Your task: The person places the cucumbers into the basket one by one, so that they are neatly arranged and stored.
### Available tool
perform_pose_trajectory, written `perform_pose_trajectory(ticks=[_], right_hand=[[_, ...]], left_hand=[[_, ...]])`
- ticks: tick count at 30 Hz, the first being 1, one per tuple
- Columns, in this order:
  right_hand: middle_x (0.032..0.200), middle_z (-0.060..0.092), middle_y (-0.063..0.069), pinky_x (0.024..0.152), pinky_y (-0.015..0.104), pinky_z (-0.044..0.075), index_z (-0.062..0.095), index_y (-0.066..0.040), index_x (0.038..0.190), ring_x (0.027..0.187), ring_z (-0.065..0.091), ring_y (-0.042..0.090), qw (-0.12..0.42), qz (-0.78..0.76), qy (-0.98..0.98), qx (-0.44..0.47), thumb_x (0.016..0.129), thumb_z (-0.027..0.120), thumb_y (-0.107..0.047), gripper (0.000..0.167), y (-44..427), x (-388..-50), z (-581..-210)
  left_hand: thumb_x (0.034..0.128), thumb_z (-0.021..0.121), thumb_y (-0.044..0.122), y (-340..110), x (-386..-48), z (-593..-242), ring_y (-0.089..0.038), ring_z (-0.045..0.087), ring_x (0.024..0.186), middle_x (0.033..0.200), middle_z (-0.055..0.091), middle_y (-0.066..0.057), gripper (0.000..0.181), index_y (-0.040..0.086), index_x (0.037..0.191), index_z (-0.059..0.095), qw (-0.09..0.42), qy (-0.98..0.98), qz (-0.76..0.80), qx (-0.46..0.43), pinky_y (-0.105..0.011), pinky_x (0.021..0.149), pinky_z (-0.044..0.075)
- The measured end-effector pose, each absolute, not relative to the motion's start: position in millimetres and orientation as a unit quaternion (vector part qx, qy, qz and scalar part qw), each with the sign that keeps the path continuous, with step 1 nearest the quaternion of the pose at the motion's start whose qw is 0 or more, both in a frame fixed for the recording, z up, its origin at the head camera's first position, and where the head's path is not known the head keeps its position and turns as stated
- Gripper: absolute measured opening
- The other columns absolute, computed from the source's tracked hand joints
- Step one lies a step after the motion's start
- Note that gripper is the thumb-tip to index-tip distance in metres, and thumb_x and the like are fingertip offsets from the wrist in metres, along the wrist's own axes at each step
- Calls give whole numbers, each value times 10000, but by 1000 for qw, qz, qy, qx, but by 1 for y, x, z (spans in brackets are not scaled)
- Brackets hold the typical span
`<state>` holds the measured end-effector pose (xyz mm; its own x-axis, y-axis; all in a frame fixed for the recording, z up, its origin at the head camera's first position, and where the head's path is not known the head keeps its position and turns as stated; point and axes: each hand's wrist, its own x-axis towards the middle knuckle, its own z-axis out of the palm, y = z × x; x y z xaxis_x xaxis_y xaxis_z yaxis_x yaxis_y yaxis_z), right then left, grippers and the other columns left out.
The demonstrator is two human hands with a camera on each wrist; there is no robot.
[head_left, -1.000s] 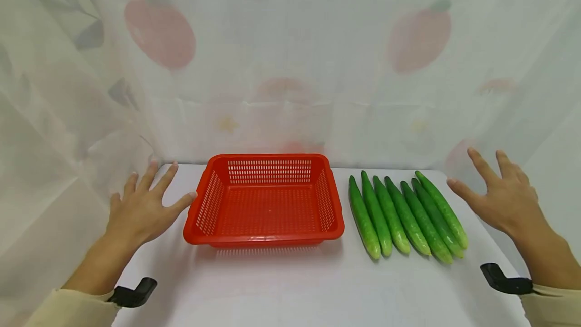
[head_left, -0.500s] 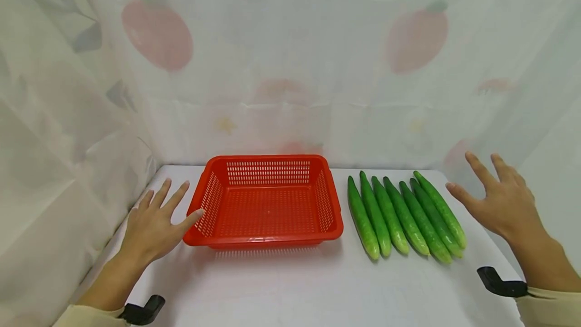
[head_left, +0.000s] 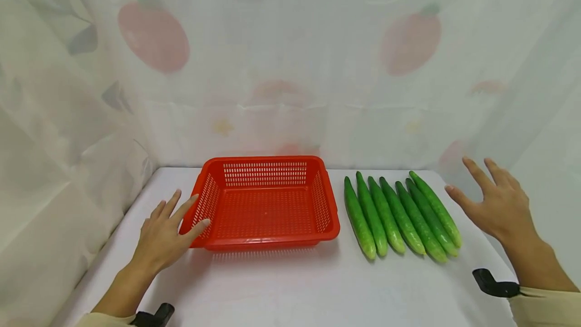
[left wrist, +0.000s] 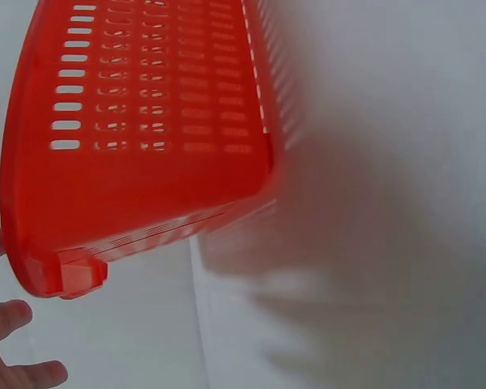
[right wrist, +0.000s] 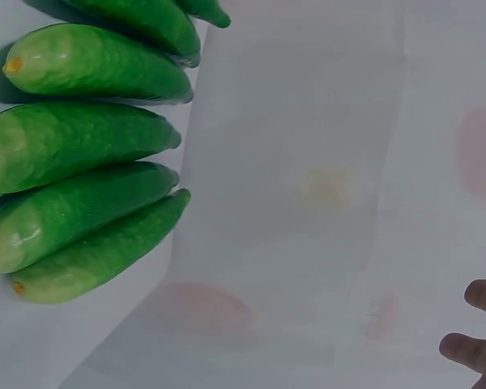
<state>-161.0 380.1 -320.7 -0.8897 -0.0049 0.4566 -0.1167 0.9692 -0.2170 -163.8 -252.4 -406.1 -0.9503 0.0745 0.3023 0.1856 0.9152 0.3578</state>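
Cucumbers (head_left: 402,216): left of right hand (head_left: 498,206), long axes near-right to far-left
Right hand: nearer them, spread wide, empty
Left hand (head_left: 164,238): wide, by basket (head_left: 263,240), contact unclear

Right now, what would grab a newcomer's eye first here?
Probably the bright red basket, just left of the head view's middle on the white table. Seven green cucumbers lie to its right. The left hand is near the basket's left side; the right hand hovers right of the cucumbers.

What looks like a white table (head_left: 281,286) bears a red basket (head_left: 265,241) and, beside it, seven cucumbers (head_left: 402,216).
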Motion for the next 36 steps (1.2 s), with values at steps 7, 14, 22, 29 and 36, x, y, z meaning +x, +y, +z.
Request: perform_pose_trajectory(ticks=[7, 14, 22, 29, 36], right_hand=[[1534, 187, 265, 907, 798, 121, 259, -225, 1540, 1323, 151, 587, 241, 157, -957, 32, 921, 588, -440, 733, 384, -165, -331], [1533, 193, 265, 890, 804, 140, 274, -209, 1535, 1308, 155, 607, 237, 180, -954, 33, 923, 606, -399, 721, 388, -166, -341], [1511, 210, 301, 896, 796, 140, 281, -169, 1532, 1291, 149, 634, 227, 221, -948, 38, 936, 607, -336, 700, 399, -170, -358], [1506, 221, 306, 918, 788, 118, 273, -162, 1534, 1304, 150, 617, 228, 241, -943, 36, 947, 587, -306, 681, 404, -171, -371], [1493, 264, 298, 978, 743, 113, 287, -139, 1528, 1345, 180, 539, 239, 252, -937, 34, 957, 572, -299, 658, 404, -172, -382]], left_hand=[[893, 568, 573, -250, -163, -420, -577, 225, 1282, 1554, 210, -189, 726, 195, 1487, 392, 132, -963, -225, -65, -779, 889, 176], [893, 592, 541, -249, -161, -427, -577, 250, 1265, 1549, 235, -173, 699, 178, 1467, 426, 141, -956, -249, -66, -767, 881, 194], [889, 623, 497, -249, -159, -442, -556, 275, 1256, 1530, 281, -173, 643, 116, 1394, 510, 155, -946, -273, -72, -726, 911, 213], [884, 649, 455, -248, -160, -448, -530, 302, 1243, 1530, 293, -162, 587, 85, 1332, 563, 182, -937, -285, -81, -697, 921, 231], [868, 682, 425, -247, -162, -453, -511, 299, 1276, 1530, 309, -131, 554, 70, 1285, 597, 202, -928, -305, -69, -712, 910, 259]])
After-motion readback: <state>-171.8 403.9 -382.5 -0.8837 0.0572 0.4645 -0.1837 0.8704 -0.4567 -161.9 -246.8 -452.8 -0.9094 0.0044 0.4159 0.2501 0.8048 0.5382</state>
